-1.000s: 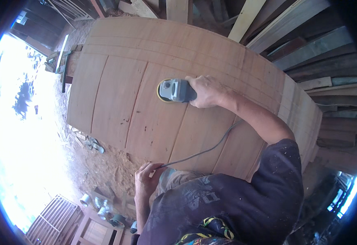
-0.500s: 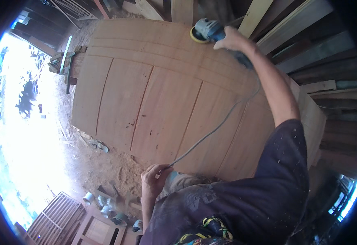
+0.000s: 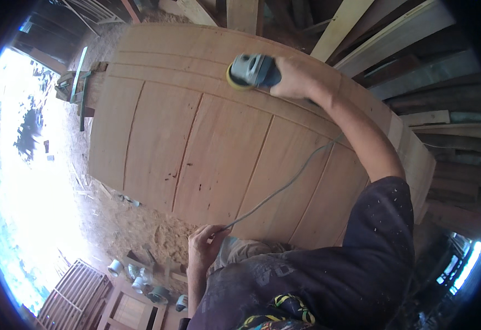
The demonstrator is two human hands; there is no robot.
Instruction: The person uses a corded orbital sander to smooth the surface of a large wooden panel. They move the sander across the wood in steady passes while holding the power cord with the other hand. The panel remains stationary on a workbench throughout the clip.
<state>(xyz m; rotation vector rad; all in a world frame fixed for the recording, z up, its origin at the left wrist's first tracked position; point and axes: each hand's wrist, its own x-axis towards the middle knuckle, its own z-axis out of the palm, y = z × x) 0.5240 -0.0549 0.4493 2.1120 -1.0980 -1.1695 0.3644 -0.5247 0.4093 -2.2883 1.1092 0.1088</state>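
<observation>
A large wooden door panel [image 3: 218, 148] with straight grooves and a curved band along its far side lies flat in front of me. My right hand [image 3: 295, 78] grips an angle grinder [image 3: 253, 70] fitted with a yellow-edged round disc, over the panel's far band. Whether the disc touches the wood I cannot tell. A grey power cord [image 3: 284, 186] runs across the panel toward my body. My left hand [image 3: 206, 242] is closed on that cord by the panel's near edge, its fingers pinched together.
Wooden boards [image 3: 394, 41] lean at the far right. Sawdust [image 3: 158, 236] covers the ground at the near left. Several containers [image 3: 140, 280], a slatted wooden frame [image 3: 75, 294] and a framed wooden panel [image 3: 129, 311] are at the lower left. Scrap wood [image 3: 78, 85] sits off the panel's left end.
My right hand has brought the grinder left and nearer, from the panel's far edge onto its curved band. My left hand keeps its hold on the cord, almost unmoved.
</observation>
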